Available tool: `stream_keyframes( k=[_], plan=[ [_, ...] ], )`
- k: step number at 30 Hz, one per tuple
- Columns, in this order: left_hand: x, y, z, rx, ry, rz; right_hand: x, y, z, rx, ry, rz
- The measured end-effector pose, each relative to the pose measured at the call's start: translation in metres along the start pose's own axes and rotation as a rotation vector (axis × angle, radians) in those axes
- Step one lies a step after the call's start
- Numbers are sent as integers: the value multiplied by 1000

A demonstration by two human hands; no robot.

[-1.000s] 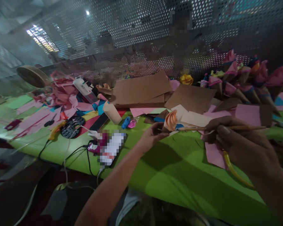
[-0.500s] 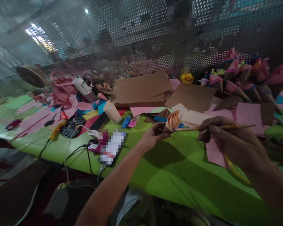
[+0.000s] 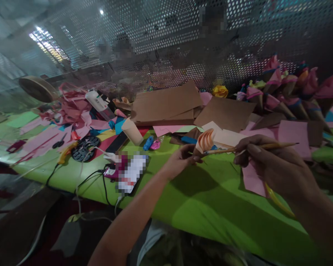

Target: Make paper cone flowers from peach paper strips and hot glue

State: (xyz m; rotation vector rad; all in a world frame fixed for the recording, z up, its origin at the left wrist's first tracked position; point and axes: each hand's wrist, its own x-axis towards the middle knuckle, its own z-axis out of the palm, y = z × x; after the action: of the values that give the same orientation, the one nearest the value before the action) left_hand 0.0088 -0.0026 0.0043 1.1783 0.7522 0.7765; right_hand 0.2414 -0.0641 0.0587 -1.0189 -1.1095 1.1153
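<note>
In my left hand (image 3: 183, 160) is a small paper ice cream cone (image 3: 205, 141), its peach swirl edged in orange and facing up and right. My fingers wrap its lower part and hide most of it. My right hand (image 3: 269, 162) pinches a thin wooden paintbrush (image 3: 223, 150), held nearly level. The brush's left end lies at the swirl's lower right edge; its tapered, dark-tipped end sticks out to the right. Whether the bristles touch the paper is too small to tell. Beneath the right hand lies pink paper (image 3: 252, 179).
Brown cardboard sheets (image 3: 166, 105) lie at the back, with finished paper cones (image 3: 285, 96) at right. A phone (image 3: 133, 173) with cables, a hot glue gun (image 3: 67, 152), a bottle (image 3: 96, 99) and pink scraps (image 3: 74, 107) are on the left of the green table (image 3: 188, 218).
The paper cone has turned slightly in my left hand. My right hand and the paintbrush have shifted very little. Everything on the table stays as it was.
</note>
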Motion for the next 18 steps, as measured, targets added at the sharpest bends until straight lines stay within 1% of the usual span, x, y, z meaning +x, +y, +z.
stream_keyframes(
  k=[6,12,18],
  plan=[
    [0,2,0,-39,-11,-6,0,-6,4,17,25,15],
    [0,1,0,-51,-30,-10,1,0,3,54,19,43],
    [0,2,1,-45,-29,-18,1,4,2,53,-8,15]
  ],
)
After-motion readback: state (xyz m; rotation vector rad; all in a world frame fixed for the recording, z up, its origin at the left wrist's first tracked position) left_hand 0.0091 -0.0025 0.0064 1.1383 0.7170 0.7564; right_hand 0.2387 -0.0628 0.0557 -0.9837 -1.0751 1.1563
